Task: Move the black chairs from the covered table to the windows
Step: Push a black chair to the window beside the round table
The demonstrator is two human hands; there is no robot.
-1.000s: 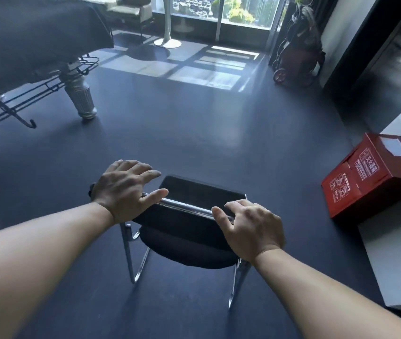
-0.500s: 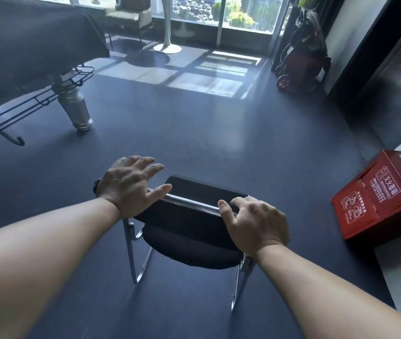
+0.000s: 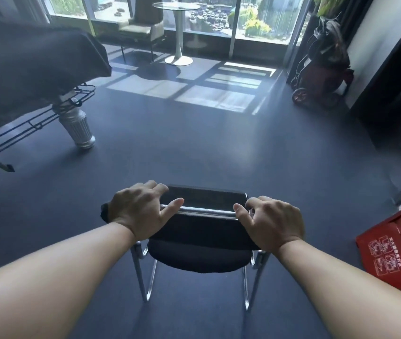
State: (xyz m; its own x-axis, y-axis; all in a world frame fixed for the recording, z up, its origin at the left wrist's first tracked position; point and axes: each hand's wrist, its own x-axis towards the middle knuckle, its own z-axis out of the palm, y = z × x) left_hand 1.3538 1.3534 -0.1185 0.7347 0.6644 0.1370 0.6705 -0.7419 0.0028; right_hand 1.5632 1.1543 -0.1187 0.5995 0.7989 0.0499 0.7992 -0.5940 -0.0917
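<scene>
A black chair (image 3: 202, 231) with chrome legs stands on the dark floor directly in front of me, its backrest toward me. My left hand (image 3: 140, 211) grips the left end of the backrest top. My right hand (image 3: 273, 221) grips the right end. The covered table (image 3: 28, 67), draped in dark cloth, fills the upper left. The windows (image 3: 251, 18) run along the far wall, with sunlit patches on the floor below them.
A round glass table on a white pedestal (image 3: 178, 33) and a grey armchair (image 3: 143, 28) stand by the windows. A red wheeled cart (image 3: 322, 69) is at the far right. A red box (image 3: 397, 248) lies at the right, close to the chair. A wire rack (image 3: 35, 123) sticks out under the covered table.
The chair and both hands have moved forward across the floor toward the windows. The covered table's leg and the red box have slid back in view, and the window wall looms larger.
</scene>
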